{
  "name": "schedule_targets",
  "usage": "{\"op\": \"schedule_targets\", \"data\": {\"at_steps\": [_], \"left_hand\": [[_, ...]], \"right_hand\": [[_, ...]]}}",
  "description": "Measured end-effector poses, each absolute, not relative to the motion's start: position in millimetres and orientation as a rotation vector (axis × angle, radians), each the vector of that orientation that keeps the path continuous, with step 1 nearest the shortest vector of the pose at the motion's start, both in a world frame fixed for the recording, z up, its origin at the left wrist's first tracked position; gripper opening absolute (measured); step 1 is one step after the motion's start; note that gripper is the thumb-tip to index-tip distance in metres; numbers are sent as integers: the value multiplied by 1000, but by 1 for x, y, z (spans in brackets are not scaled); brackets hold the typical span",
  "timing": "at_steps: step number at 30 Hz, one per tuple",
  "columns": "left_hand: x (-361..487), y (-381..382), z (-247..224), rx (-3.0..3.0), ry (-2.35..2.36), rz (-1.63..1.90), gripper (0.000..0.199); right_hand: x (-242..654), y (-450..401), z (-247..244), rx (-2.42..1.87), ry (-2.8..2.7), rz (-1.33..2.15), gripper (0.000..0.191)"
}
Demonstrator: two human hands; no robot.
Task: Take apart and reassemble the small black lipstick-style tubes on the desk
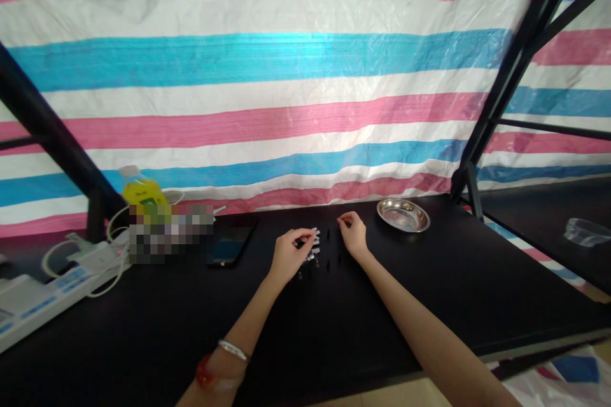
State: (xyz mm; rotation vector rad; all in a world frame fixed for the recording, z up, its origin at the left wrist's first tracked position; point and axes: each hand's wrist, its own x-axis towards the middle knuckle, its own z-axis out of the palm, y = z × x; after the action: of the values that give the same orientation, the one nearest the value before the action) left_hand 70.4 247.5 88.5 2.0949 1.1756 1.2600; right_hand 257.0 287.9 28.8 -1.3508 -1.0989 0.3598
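My left hand (pixel 292 255) is over the black table, thumb and fingers curled together in a pinch. Its fingertips are right at a group of small silver and clear pieces (pixel 314 252), too small to name, and whatever lies between them cannot be made out. To the right, my right hand (pixel 354 235) also has thumb and fingertips pinched together, and what they hold, if anything, is too small to see. Between the hands stand a few tiny dark pieces (pixel 328 234), hard to tell from the black surface.
A round steel dish (pixel 403 215) sits beyond my right hand. Left of my left hand lies a dark phone (pixel 232 242). Farther left are a white power strip (pixel 52 292) with cables and a yellow bottle (pixel 144 194). Black frame posts (pixel 506 76) and a striped sheet (pixel 267 127) bound the table.
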Motion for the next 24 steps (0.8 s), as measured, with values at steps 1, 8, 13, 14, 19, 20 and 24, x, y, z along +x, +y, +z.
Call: {"op": "schedule_targets", "data": {"at_steps": [1,8,13,14,19,20,24], "left_hand": [[71,247,88,2107,1164,1259,14],[70,249,81,2224,1133,1243,15],[71,248,80,2358,1158,1162,16],[71,247,81,2401,1162,1131,15],[73,241,87,2599,1154,973,16],[73,241,88,2619,1147,952,16],[73,240,87,2679,1114,919,18]], "right_hand": [[257,287,29,-1353,-1115,357,7],[258,286,31,-1391,-1166,353,5],[258,285,31,-1395,-1191,367,6],[258,285,31,-1395,-1193,370,7],[258,285,31,-1388,-1190,374,6],[258,285,31,-1387,-1189,375,6],[258,286,30,-1380,-1183,376,8]]}}
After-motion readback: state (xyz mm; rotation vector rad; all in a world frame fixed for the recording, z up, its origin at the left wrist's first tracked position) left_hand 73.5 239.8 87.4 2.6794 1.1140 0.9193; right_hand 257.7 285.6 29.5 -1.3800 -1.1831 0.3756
